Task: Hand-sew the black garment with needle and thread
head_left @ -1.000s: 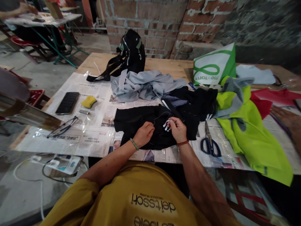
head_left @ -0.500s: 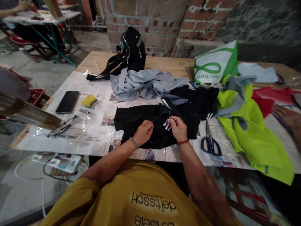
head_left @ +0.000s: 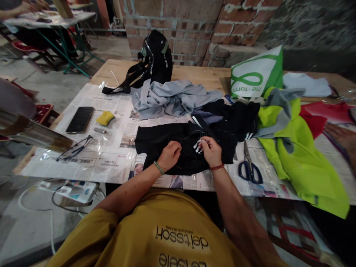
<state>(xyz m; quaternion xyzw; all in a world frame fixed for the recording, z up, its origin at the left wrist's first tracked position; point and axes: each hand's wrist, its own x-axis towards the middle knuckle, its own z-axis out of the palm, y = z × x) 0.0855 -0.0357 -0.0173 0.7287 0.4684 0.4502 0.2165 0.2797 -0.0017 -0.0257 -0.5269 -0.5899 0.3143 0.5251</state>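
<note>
Both hands worked mid-stitch on the black garment (head_left: pixel 167 142), which lay on the newspaper (head_left: pixel 111 111). Left hand (head_left: pixel 170 155) pinched cloth; right hand (head_left: pixel 210 150) fingertips pinched thread (needle not visible). Sewing looked unfinished; scissors (head_left: pixel 250 167) lay unused nearby.

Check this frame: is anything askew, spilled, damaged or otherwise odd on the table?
Nothing is spilled or visibly damaged. The clothes lie in loose heaps, and the yellow-green vest hangs over the table's front edge. The scissors lie closed on the newspaper, apart from both hands, which work on the black garment.
</note>
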